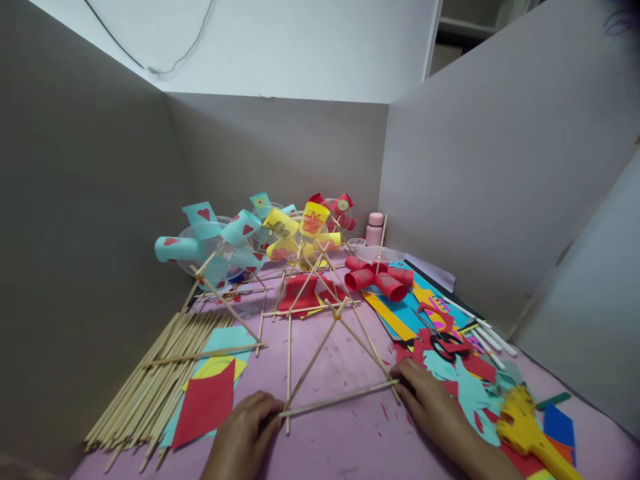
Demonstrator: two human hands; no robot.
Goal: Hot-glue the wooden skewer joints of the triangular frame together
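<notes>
A pyramid frame of thin wooden sticks (330, 347) stands on the pink table (345, 440) in front of me. My left hand (247, 430) pinches the left corner of its near bottom stick. My right hand (430, 403) presses fingertips on the right corner of that same stick. Both hands rest on the table with fingers curled at the joints.
A bundle of loose wooden sticks (150, 383) lies at the left, beside red, yellow and teal paper sheets (207, 400). Paper pinwheels on stick frames (280, 240) stand behind. Paper scraps, black scissors (443, 343) and a yellow glue gun (527, 423) lie at the right. Grey partition walls surround the table.
</notes>
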